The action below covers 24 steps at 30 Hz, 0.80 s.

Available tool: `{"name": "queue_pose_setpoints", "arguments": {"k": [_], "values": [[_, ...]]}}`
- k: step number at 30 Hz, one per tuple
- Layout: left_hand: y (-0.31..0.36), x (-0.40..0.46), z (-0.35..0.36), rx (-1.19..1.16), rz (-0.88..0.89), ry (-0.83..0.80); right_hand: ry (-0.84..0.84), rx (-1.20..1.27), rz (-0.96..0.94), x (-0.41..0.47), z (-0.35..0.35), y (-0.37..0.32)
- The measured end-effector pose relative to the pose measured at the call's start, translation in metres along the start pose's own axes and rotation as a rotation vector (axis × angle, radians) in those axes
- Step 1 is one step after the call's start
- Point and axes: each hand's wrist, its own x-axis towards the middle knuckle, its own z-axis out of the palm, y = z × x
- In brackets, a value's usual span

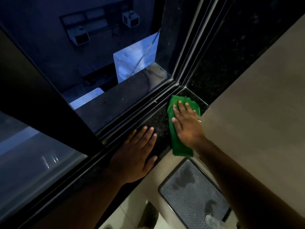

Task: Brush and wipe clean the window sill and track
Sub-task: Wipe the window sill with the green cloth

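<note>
**Cloth at the sill's right end, track lying just beyond it**

Nearest to me, below the sill's front edge, sits a grey textured mat [189, 192] on the pale floor, well apart from the work. Above it, my left hand [137, 156] lies flat on the dark speckled window sill [158, 119], fingers spread and holding nothing; I read it as a brace. Just to its right, my right hand [186, 123] presses palm-down on the green cloth [175, 139], fingers splayed across it rather than closed around it, a ring showing on one finger. The cloth is a long folded strip whose near end hangs over the sill's front edge and whose far end reaches almost to the corner where the sill meets the dark side wall [231, 55].

Beyond the fingertips, the track [145, 104] runs as parallel dark rails from lower left to upper right, its long axis crossing that of the cloth. It lies forward of the right hand, which is clearly the nearer one to it. My judgement: the sill is being wiped, and the track comes next by pushing the cloth forward, then drawing it leftward along the rails.

Farther out, the open window shows a dim outer ledge [125, 95].
</note>
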Motion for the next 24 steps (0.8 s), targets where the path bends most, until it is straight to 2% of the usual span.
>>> {"name": "queue_pose_setpoints", "arguments": {"k": [2,4,7,9,11,14,16,18,21,24], "values": [[0.000,0.000,0.001,-0.008,0.005,-0.013,-0.015,-0.058,0.000,0.007,-0.010,0.024],[0.001,0.001,0.002,-0.006,-0.004,-0.020,-0.001,-0.135,0.147,0.032,-0.015,0.030],[0.001,0.001,0.002,-0.007,-0.005,-0.018,-0.009,-0.112,0.357,0.062,-0.007,0.004],[0.000,0.001,0.001,0.000,-0.009,0.000,-0.002,-0.067,0.389,0.065,0.002,-0.017],[0.002,0.001,0.000,0.013,-0.009,0.002,0.004,-0.076,0.319,0.050,0.007,-0.031],[0.003,0.000,-0.001,0.034,-0.001,0.000,-0.022,-0.088,-0.009,0.003,0.007,-0.027],[0.002,0.000,-0.002,0.034,-0.013,-0.004,-0.108,-0.046,-0.235,-0.023,-0.001,-0.006],[0.002,0.000,-0.002,0.024,-0.024,0.007,-0.177,-0.048,-0.308,-0.020,-0.014,0.021],[0.002,-0.001,0.000,0.013,-0.018,0.013,-0.138,-0.113,-0.115,0.013,-0.024,0.033],[0.002,-0.001,0.001,0.004,-0.019,0.012,-0.052,-0.079,0.267,0.043,-0.014,0.002]]}}
